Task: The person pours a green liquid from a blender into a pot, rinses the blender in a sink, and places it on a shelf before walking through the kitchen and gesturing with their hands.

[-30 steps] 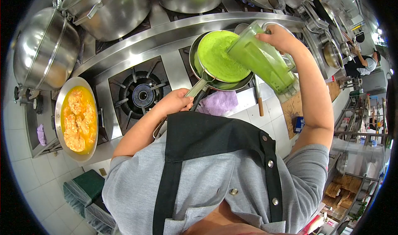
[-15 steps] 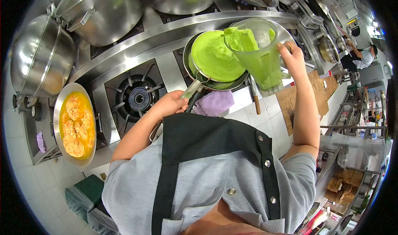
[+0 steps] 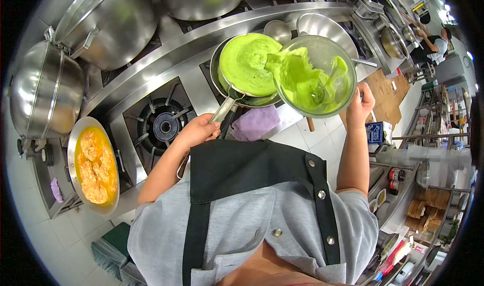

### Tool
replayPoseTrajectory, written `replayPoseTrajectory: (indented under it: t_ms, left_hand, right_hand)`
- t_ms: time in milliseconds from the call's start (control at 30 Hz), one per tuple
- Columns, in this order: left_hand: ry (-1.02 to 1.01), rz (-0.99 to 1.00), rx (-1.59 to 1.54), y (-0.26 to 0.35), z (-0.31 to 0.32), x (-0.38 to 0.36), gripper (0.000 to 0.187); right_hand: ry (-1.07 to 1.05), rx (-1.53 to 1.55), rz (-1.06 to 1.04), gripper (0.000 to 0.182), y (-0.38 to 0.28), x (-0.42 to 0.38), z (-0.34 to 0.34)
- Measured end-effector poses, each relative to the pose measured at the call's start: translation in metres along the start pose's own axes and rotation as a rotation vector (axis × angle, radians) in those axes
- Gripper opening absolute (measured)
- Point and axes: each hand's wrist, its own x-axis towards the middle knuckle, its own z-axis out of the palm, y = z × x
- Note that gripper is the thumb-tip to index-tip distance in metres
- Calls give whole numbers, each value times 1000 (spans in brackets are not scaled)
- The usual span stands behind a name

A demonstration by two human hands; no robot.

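Note:
My left hand (image 3: pixel 199 130) is closed around the metal handle of a strainer (image 3: pixel 223 109). Thick green puree (image 3: pixel 249 64) fills the strainer, which sits over a dark-rimmed pan (image 3: pixel 215 69) on the stove. My right hand (image 3: pixel 361 104) grips a clear blender jar (image 3: pixel 325 46), tipped so that its mouth faces up toward me. More green puree (image 3: pixel 302 81) coats the jar's inside and reaches the jar's left rim, beside the strainer. The jar's handle is mostly hidden. Below the pan lies a purple cloth (image 3: pixel 255 123).
Left of the pan is a bare gas burner (image 3: pixel 165 127). A wide pan (image 3: pixel 75 134) of orange food in yellow liquid stands at far left. Large steel pots (image 3: pixel 108 29) line the back. A ladle (image 3: pixel 277 32) and a steel bowl (image 3: pixel 327 26) lie behind the jar. Another person (image 3: pixel 433 46) stands far right.
The blender jar has tilted from a slanted, nearly side-on pose until its open mouth faces me. My right hand has come lower and closer to my body. My left hand keeps hold of the strainer.

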Motion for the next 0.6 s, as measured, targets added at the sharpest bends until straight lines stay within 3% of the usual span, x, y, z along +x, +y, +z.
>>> replayPoseTrajectory:
  t_ms: [200, 267, 400, 600]
  left_hand:
    - [29, -21, -31, 5, 3, -3, 7]
    - [3, -10, -57, 2, 1, -2, 8]
    - [-30, -21, -43, 3, -3, -2, 17]
    - [-8, -35, -32, 5, 1, -3, 10]
  right_hand:
    - [60, -3, 15, 15, 0, -4, -5]
    - [-24, 31, 217, 18, -3, 3, -4]
    - [-139, -182, 304, 28, -17, 27, 9]
    - [-453, -425, 227, 37, -44, 60, 44]
